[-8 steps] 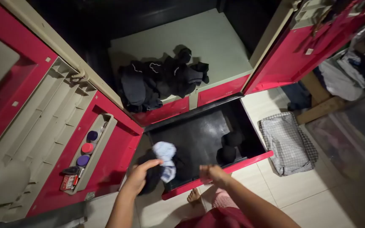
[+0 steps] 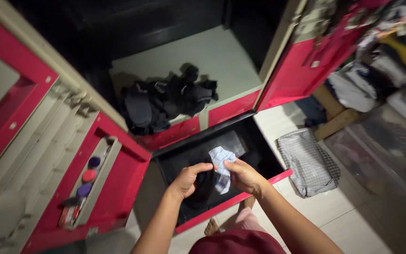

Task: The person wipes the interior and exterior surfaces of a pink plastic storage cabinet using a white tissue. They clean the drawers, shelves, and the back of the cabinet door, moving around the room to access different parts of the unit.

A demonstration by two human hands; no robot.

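**Pale blue cloth held over an open red drawer**

Pale blue and white, the small cloth [image 2: 221, 165] is bunched between both hands, above the dark interior of the pulled-out drawer [image 2: 233, 200]. Right hand [image 2: 243, 175]: grip pinched on the cloth's right side, fingers curled round the fabric. Left hand [image 2: 187, 180]: grip closed, fingertips meeting the cloth's upper left edge; a dark garment [image 2: 204, 187] lies just beneath it inside the drawer. One bare foot [image 2: 211, 227] shows on the tiled floor below the drawer front. Right of the drawer, a checked grey bag [image 2: 307, 162] lies flat on the floor. Left, the open cabinet door carries a shelf tray [image 2: 100, 175] with round caps in blue, red and purple. Farther back, a heap of black clothes [image 2: 163, 99] rests on the pale cabinet shelf [image 2: 212, 51].
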